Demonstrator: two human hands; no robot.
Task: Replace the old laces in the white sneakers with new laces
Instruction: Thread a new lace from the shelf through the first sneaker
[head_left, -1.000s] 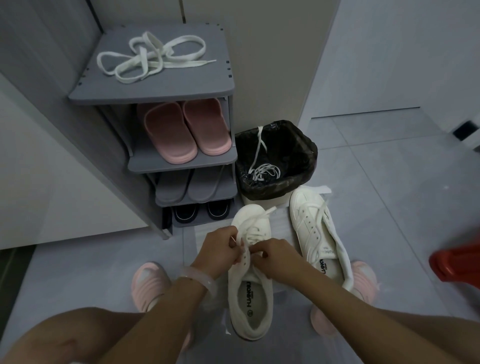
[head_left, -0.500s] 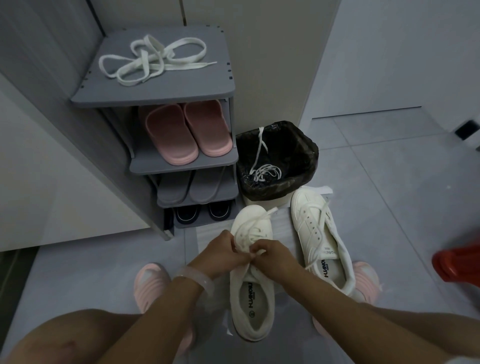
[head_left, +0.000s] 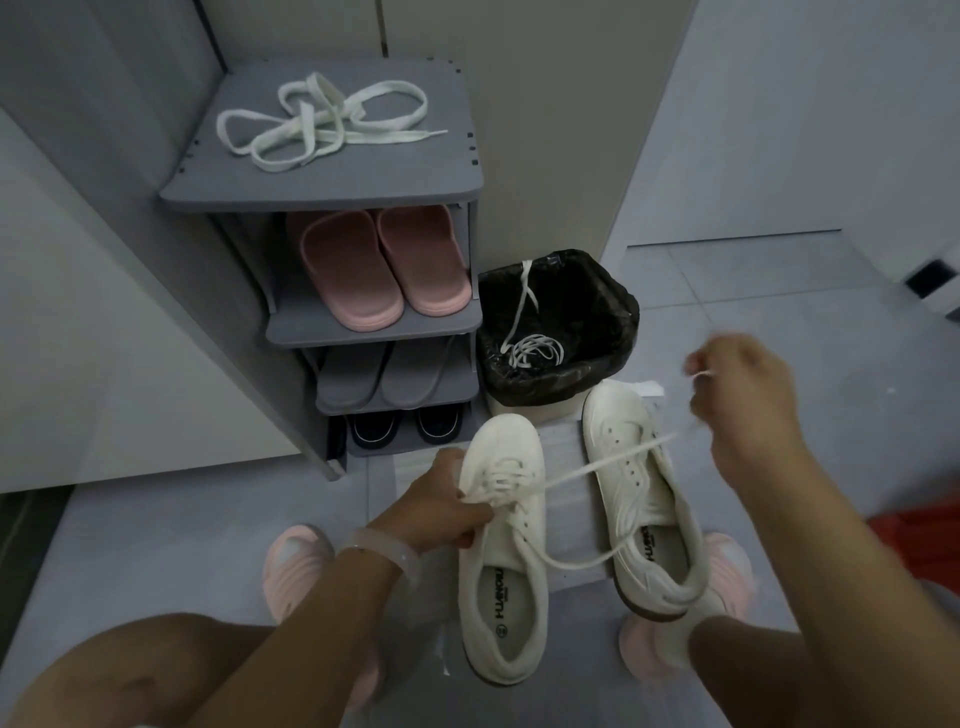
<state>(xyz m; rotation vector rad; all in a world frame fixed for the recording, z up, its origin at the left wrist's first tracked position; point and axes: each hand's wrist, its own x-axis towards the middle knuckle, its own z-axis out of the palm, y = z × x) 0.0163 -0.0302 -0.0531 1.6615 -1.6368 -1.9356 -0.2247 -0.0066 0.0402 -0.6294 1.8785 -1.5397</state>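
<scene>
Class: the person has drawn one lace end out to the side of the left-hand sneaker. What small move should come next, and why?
Probably bring the right hand back to thread the flat white lace through the next eyelet. The lace runs taut from the white canvas sneaker, the left hand pinches the crossings, and the upper eyelets look empty.

The left hand (head_left: 441, 506) is low and near the middle, fingers curled and pinching a lace (head_left: 597, 467) at the front of a sneaker (head_left: 506, 571), a pale band on its wrist. The right hand (head_left: 743, 400) is raised out to the right, blurred, its fingers pinching the lace's far end, forearm slanting down to the lower right.
</scene>
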